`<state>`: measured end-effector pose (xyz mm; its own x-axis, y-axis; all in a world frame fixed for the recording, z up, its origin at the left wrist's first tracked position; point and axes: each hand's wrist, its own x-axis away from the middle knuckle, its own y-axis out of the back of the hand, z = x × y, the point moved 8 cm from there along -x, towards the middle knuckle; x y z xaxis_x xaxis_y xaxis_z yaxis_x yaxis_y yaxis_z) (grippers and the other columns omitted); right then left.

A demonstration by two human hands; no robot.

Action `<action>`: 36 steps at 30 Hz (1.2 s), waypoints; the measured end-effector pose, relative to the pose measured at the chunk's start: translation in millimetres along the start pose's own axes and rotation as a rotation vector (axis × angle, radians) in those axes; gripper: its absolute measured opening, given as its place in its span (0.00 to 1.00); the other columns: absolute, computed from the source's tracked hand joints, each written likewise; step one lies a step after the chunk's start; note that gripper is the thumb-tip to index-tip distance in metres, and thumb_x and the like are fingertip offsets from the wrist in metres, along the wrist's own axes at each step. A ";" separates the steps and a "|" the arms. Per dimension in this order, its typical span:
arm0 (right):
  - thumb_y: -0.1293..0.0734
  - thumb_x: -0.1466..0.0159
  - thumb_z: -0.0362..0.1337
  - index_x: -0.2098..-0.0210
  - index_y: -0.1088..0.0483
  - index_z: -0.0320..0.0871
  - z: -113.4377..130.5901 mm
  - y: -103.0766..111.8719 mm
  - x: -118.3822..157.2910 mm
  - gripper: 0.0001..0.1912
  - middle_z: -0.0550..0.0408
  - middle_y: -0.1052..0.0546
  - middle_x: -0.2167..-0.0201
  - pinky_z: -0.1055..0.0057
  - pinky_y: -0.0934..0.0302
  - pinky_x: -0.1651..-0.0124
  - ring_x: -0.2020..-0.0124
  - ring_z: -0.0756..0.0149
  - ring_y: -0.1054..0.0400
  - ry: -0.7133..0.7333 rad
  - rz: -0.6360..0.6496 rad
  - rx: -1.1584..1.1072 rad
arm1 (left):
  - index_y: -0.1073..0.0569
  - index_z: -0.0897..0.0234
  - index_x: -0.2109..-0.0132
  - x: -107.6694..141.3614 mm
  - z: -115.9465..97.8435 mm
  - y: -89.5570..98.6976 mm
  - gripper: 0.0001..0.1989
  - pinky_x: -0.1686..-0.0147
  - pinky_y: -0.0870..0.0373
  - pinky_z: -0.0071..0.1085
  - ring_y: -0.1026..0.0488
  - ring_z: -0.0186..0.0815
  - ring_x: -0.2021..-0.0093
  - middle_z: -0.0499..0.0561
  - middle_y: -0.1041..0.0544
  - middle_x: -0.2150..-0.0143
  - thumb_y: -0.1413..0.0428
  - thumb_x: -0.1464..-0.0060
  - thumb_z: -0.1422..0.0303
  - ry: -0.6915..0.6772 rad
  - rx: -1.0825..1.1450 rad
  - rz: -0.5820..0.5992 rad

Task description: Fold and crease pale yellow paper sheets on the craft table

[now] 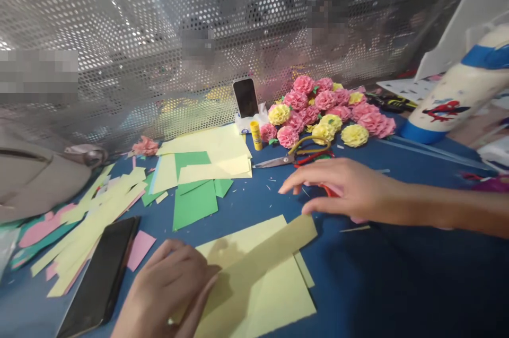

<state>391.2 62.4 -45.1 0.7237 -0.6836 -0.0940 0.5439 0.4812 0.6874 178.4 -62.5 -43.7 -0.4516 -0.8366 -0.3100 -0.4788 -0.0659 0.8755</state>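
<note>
My left hand is closed at the lower middle, with the near end of a pale yellow paper strip pinched between thumb and curled fingers. That strip slants up to the right across pale yellow paper sheets on the blue table. Over the strip's far end hovers my right hand, thumb and fingers apart, with nothing gripped. Just beyond it lie scissors with yellow handles, blades pointing left. Something red is partly hidden behind my right hand.
Pink and yellow paper flowers are heaped at the back, near a glue stick and a propped phone. Green paper, yellow strips and a black phone lie left. A bottle stands right. Perforated metal borders the table.
</note>
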 end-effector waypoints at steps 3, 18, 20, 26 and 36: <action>0.32 0.35 0.46 0.56 0.21 0.50 15.4 -22.6 -3.0 0.12 0.58 0.18 0.60 0.71 0.38 0.56 0.59 0.63 0.25 0.075 0.083 0.061 | 0.28 0.62 0.65 -7.7 0.2 -0.3 0.09 0.67 0.33 0.32 0.30 0.34 0.72 0.49 0.25 0.72 0.50 0.39 0.76 -0.036 0.004 0.022; 0.35 0.36 0.47 0.69 0.20 0.46 13.6 -42.9 6.4 0.16 0.56 0.17 0.68 0.67 0.37 0.59 0.65 0.61 0.25 -0.155 0.016 -0.054 | 0.24 0.61 0.68 6.5 31.2 2.5 0.14 0.70 0.34 0.30 0.28 0.36 0.71 0.50 0.22 0.73 0.50 0.36 0.69 0.055 0.114 0.077; 0.35 0.36 0.48 0.69 0.20 0.46 6.7 -48.3 14.2 0.16 0.56 0.17 0.68 0.68 0.36 0.63 0.66 0.60 0.25 -0.212 0.051 -0.089 | 0.25 0.61 0.69 21.2 34.4 4.4 0.13 0.70 0.34 0.29 0.29 0.35 0.72 0.49 0.24 0.73 0.49 0.36 0.70 0.057 0.145 0.097; 0.35 0.36 0.45 0.69 0.19 0.46 9.0 -65.0 22.6 0.15 0.56 0.17 0.69 0.68 0.35 0.62 0.66 0.60 0.24 -0.199 0.058 -0.145 | 0.26 0.59 0.71 50.8 48.4 10.4 0.14 0.67 0.32 0.28 0.28 0.34 0.70 0.48 0.24 0.72 0.48 0.37 0.68 0.215 0.261 0.166; 0.35 0.34 0.47 0.69 0.20 0.45 12.9 -60.0 25.1 0.17 0.54 0.17 0.70 0.70 0.36 0.64 0.68 0.62 0.24 -0.138 -0.014 -0.041 | 0.18 0.54 0.63 70.1 112.6 26.8 0.14 0.56 0.25 0.31 0.22 0.40 0.60 0.46 0.18 0.66 0.45 0.39 0.55 0.633 0.468 0.056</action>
<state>371.2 9.3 -79.4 0.6521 -0.7581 -0.0016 0.5725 0.4910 0.6567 49.2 -61.7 -83.7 -0.0376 -0.9917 0.1232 -0.7982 0.1040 0.5934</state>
